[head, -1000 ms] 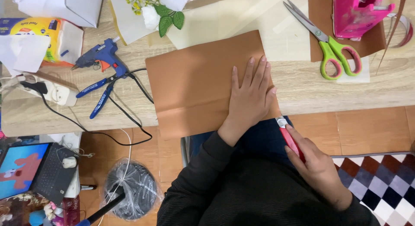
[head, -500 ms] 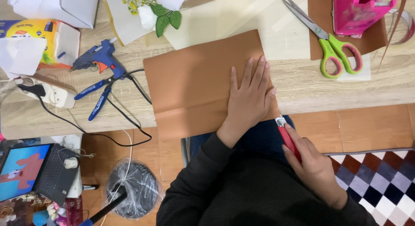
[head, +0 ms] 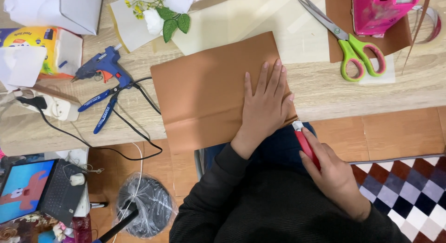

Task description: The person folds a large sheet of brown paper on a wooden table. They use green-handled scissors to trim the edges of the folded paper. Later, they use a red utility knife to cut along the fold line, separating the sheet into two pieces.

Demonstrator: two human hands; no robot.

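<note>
Pale wooden desk point(head: 409, 92): brown paper sheet point(head: 204, 89) is kept pinned under the flat, spread left hand point(head: 265, 103); right hand point(head: 332, 171), clamped on a red cutter point(head: 306, 143), has been brought nearer the sheet's corner.

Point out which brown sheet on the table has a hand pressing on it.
The large brown sheet overhanging the table's near edge, under the flat left hand. The other brown sheet lies untouched under the scissors.

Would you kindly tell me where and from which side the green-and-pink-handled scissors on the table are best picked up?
Probably by the plastic loops of the green-and-pink-handled scissors. They lie flat and closed on the wooden table, with the handles pointing toward the table's near edge and the steel blades angled away. Coming from the near right side meets the handles first and avoids the blade tips.
</note>
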